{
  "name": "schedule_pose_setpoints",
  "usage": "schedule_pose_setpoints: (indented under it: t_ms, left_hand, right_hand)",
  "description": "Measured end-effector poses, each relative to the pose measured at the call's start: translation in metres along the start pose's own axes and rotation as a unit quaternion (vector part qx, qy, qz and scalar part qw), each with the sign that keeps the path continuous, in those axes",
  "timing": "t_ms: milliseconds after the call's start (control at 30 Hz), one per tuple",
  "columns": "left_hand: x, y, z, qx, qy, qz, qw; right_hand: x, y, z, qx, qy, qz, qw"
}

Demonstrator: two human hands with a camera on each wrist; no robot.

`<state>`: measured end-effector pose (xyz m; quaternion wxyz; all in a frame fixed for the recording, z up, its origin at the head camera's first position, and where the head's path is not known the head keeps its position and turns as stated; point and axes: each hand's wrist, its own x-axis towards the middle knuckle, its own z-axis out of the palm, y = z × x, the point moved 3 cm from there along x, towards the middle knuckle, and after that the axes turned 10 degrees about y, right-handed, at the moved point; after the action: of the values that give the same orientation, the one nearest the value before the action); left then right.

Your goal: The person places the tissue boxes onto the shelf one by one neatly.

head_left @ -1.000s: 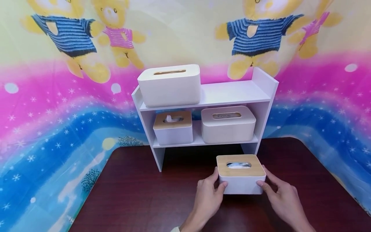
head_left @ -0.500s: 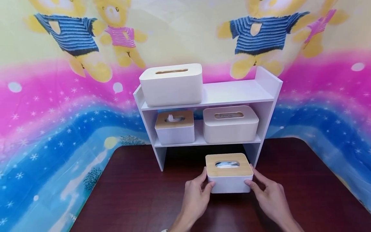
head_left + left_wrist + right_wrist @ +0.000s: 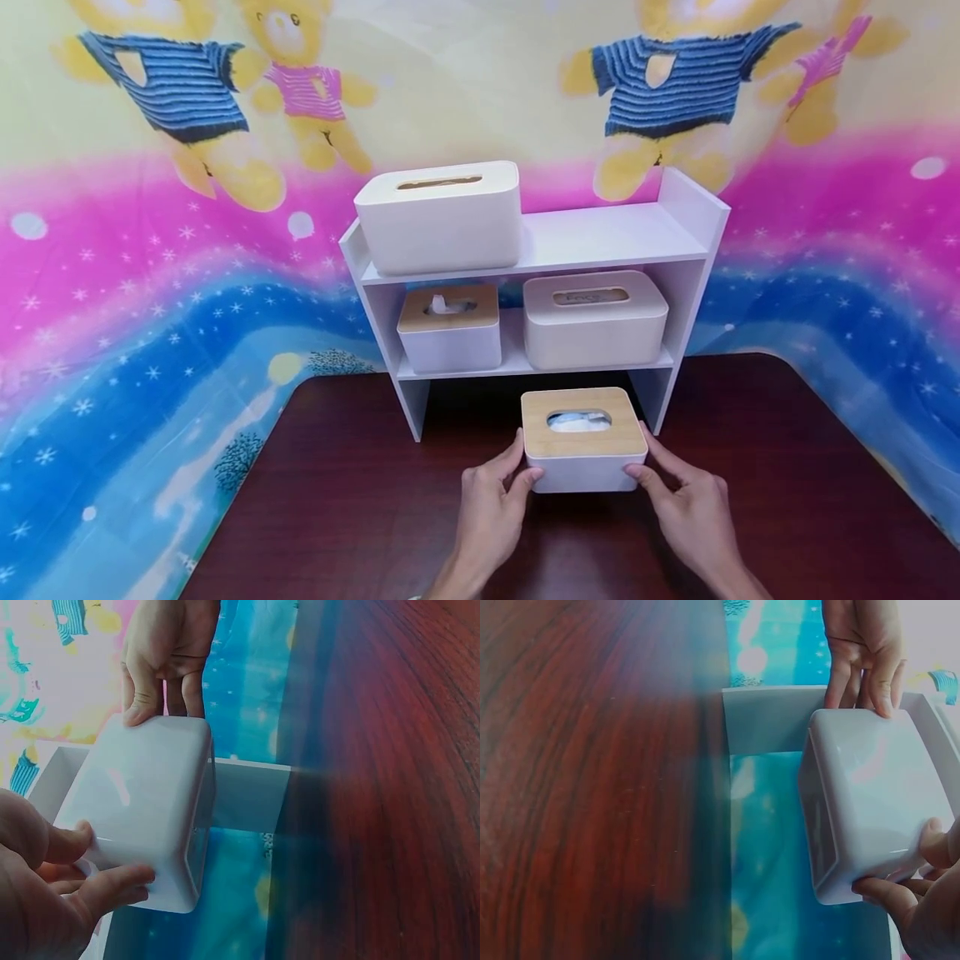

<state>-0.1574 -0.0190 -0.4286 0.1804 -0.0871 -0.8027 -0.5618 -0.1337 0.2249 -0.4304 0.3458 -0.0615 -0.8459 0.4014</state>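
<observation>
Between both hands is a white tissue box [image 3: 587, 475] with a light wooden lid and an oval slot, tissue showing inside. My left hand [image 3: 487, 500] grips its left end, thumb on the front face and fingers round the side. At the opposite end my right hand [image 3: 693, 508] holds it the same way. The box is level and clear of the table, in front of the shelf's open bottom space. In the left wrist view the smooth white box [image 3: 139, 787] spans the two hands; the right wrist view shows its underside edge [image 3: 821, 817] as well.
A white two-tier shelf [image 3: 615, 237] stands at the back of the dark red table [image 3: 337, 508]. On its top tier sits a large cream tissue box [image 3: 442, 233]. The lower tier bears a wooden-lidded tissue box [image 3: 450, 350] at left and a cream one [image 3: 596, 342] at right.
Both hands have carried the wooden-lidded tissue box to the left and slightly away toward the shelf. Their grip on it is unchanged, and the shelf's boxes stay put.
</observation>
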Motion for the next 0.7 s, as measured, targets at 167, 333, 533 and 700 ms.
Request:
schedule_pose_setpoints:
  t_ms: [167,333,533,700]
  left_hand:
    - [0.001,0.008,-0.003,-0.008,0.012,0.015,0.9998]
    - [0.004,0.016,-0.008,-0.006,0.041,0.042,0.9983]
    - [0.009,0.028,-0.015,-0.009,0.058,0.043,0.9973]
    - [0.015,0.039,-0.019,-0.011,0.051,0.032,0.9981]
  right_hand:
    - [0.001,-0.006,-0.005,0.007,0.005,-0.001,1.0]
    - [0.006,-0.015,-0.009,0.026,0.021,-0.033,0.999]
    - [0.014,-0.025,-0.014,0.044,0.036,-0.061,0.996]
    - [0.019,-0.034,-0.02,0.038,0.033,-0.064,0.997]
